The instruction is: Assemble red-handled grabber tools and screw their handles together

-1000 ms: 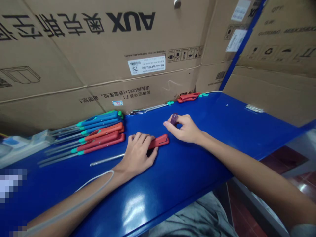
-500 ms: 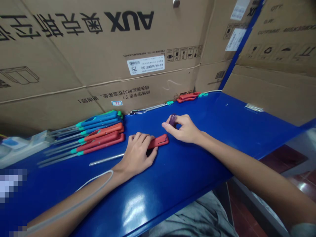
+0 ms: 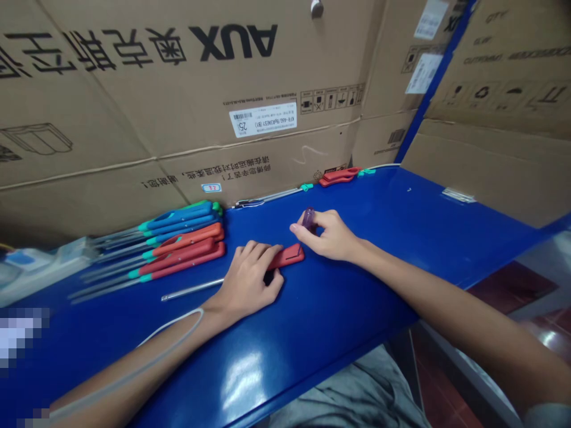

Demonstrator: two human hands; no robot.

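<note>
My left hand [image 3: 250,278] is closed over a red long-necked lighter [image 3: 291,255] lying on the blue tabletop. The red handle's end sticks out past my fingers, and its metal tube [image 3: 191,289] points left from under the palm. Just right of it, my right hand [image 3: 334,238] pinches a small see-through purple piece [image 3: 308,219], perhaps a fuel tank, between thumb and fingers. The piece stands roughly upright, slightly above the handle's end and apart from it. Part of the handle is hidden by my left hand.
Several blue, orange and red lighters [image 3: 182,257] lie in a row at left. Red handle shells [image 3: 339,176] and metal tubes with green tips [image 3: 285,193] rest against the cardboard wall [image 3: 187,113]. A white power strip [image 3: 49,267] sits at far left.
My right hand has shifted very slightly left and down with the purple piece. The left hand and the red lighter stay in nearly the same place.
</note>
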